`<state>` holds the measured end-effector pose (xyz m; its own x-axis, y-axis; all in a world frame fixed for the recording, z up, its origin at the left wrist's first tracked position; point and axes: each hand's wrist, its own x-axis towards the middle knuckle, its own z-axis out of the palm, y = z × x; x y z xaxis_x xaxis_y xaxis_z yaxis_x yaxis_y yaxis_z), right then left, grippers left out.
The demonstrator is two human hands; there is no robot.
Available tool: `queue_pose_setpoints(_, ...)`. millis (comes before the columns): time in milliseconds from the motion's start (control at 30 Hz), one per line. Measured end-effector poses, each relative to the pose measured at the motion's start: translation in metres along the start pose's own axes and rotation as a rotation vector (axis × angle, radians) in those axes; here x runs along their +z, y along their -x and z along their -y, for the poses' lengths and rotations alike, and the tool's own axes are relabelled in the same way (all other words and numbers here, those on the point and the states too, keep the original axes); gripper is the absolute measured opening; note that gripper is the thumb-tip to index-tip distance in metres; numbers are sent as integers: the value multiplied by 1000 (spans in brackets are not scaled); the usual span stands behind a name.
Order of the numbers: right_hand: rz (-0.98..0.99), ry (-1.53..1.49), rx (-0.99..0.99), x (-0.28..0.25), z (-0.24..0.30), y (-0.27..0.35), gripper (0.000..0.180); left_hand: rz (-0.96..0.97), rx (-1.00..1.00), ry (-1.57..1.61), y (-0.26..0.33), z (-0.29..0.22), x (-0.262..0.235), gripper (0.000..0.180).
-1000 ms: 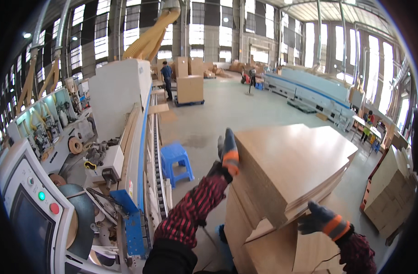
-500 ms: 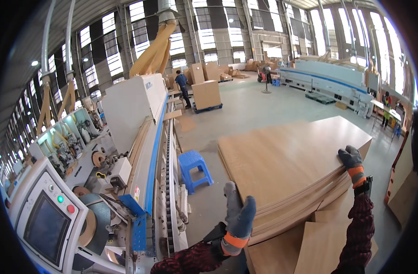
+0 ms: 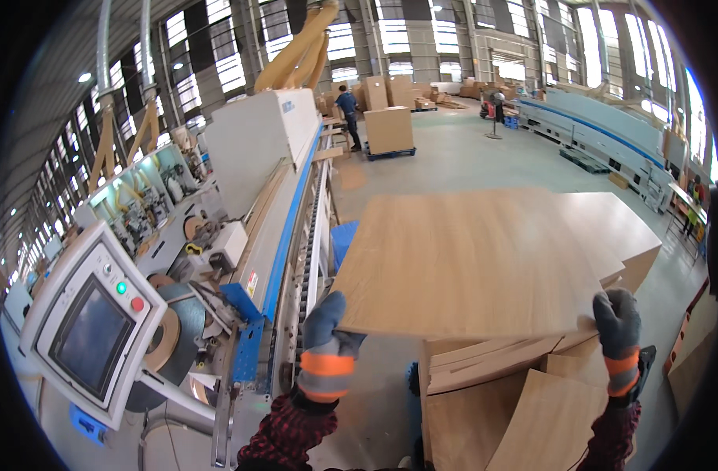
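A wide wood-grain panel (image 3: 469, 263) is held level between my two gloved hands, above and to the left of a stack of similar panels (image 3: 610, 224). My left hand (image 3: 328, 323), in a grey glove with an orange band, grips its near left corner, fingers partly under the board. At the near right corner, my right hand (image 3: 616, 323) is closed on the edge. The panel covers much of the stack. Below it, more boards (image 3: 543, 424) lie at uneven angles.
To the left runs a long white edge-banding machine (image 3: 253, 133) with a roller track (image 3: 316, 228) and a control screen (image 3: 92, 334). A blue stool (image 3: 343, 239) is partly hidden behind the panel. A person (image 3: 348, 118) stands farther off near a pallet of boards (image 3: 389, 131).
The top panel has come off the stack and shifted left, now held in both hands. My left hand has gone from open beside the stack to gripping the panel's corner. The view has turned left.
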<state>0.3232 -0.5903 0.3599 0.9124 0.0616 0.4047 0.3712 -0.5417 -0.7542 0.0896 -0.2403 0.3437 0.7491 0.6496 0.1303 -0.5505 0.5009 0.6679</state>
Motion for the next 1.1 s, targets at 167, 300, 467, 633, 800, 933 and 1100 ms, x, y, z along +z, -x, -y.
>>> queue_pose_setpoints(167,660,-895,144,-10,2,26,24,-152,91,-25,87,-43,-49,41)
queue_pose_setpoints(300,840,-628,284,-2,62,67,27,-262,129,174,171,-28,-119,40)
queue_pose_setpoints(467,828,-303,223,31,122,145,21,-514,104,560,269,34,-206,42)
queue_pose_setpoints(633,1028,-514,264,68,107,199,27,-486,139,681,337,58,-246,45)
queue_pose_setpoints(800,1037,-411,320,137,42,244,24,-789,162,323,354,30,-300,46)
queue_pose_setpoints(933,1053,-646,449,213,-29,322,23,-1327,420,-503,350,-3,-323,46)
queue_pose_setpoints(1100,1011,-753,714,295,-64,396,23,-1208,468,-1677,317,1,-298,41)
